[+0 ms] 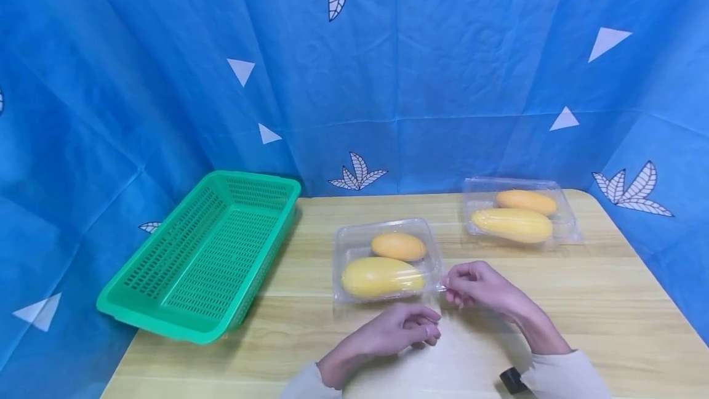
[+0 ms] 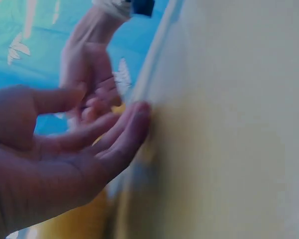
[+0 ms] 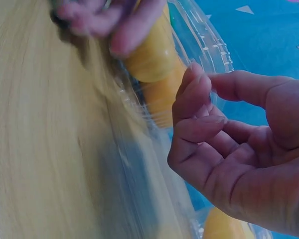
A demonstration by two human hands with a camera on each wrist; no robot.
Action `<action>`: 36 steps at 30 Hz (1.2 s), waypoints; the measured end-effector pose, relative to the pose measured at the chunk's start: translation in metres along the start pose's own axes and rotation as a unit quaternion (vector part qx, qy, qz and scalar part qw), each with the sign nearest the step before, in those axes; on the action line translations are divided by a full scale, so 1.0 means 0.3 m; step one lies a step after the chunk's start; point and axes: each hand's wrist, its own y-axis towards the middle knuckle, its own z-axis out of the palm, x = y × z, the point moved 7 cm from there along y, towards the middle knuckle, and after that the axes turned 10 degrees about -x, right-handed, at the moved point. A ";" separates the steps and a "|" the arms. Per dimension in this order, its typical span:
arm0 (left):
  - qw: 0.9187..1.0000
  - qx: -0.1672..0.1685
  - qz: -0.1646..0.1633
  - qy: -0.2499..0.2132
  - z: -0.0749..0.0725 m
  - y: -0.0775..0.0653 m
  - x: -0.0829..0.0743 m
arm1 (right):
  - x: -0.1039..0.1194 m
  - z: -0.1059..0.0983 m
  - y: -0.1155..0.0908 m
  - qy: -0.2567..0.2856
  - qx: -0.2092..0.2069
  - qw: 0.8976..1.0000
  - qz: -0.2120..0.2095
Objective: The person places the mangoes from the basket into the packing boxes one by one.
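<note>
A clear plastic tray sits at mid-table, holding a large yellow oblong fruit and a smaller orange one. Shiny wrinkles on it look like clear film. At its front right corner my right hand pinches the clear edge between thumb and index finger; whether that is film or rim I cannot tell. Just in front of the tray hovers my left hand, fingers loosely curled with nothing in them. The right wrist view shows the right thumb and fingertip meeting beside the tray's edge.
A second clear tray with a similar yellow and orange fruit stands at the back right. On the left is a green slotted plastic basket, reaching over the table's edge. Blue patterned cloth hangs behind the wooden table.
</note>
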 end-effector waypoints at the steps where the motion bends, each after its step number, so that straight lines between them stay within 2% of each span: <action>1: 0.999 -0.021 -0.010 -0.039 0.000 0.009 0.013 | 0.000 0.001 0.002 -0.001 -0.003 1.000 0.001; 4: 0.987 -0.081 -0.034 -0.138 -0.006 0.027 0.044 | 0.000 0.005 0.005 -0.003 -0.010 1.000 0.003; 7: 0.967 -0.127 -0.043 -0.215 -0.011 0.036 0.061 | 0.001 0.008 0.008 -0.005 -0.013 1.000 0.003; 10: 0.944 -0.156 -0.055 -0.285 -0.012 0.042 0.068 | 0.000 0.011 0.010 -0.007 -0.015 1.000 0.003; 15: 0.911 -0.196 -0.082 -0.352 -0.007 0.051 0.076 | -0.006 0.018 0.014 -0.008 -0.011 1.000 0.004; 20: 0.889 -0.225 -0.098 -0.387 0.010 0.070 0.071 | -0.008 0.018 0.015 -0.014 -0.021 1.000 0.004; 26: 0.869 -0.259 -0.094 -0.411 0.018 0.083 0.056 | -0.001 0.016 0.018 -0.028 -0.036 0.999 -0.006; 32: 0.864 -0.271 -0.096 -0.414 0.014 0.099 0.043 | -0.007 -0.005 0.024 -0.049 -0.061 0.997 -0.005; 36: 0.860 -0.284 -0.099 -0.411 0.003 0.115 0.041 | -0.011 -0.015 0.033 -0.043 -0.072 0.997 -0.001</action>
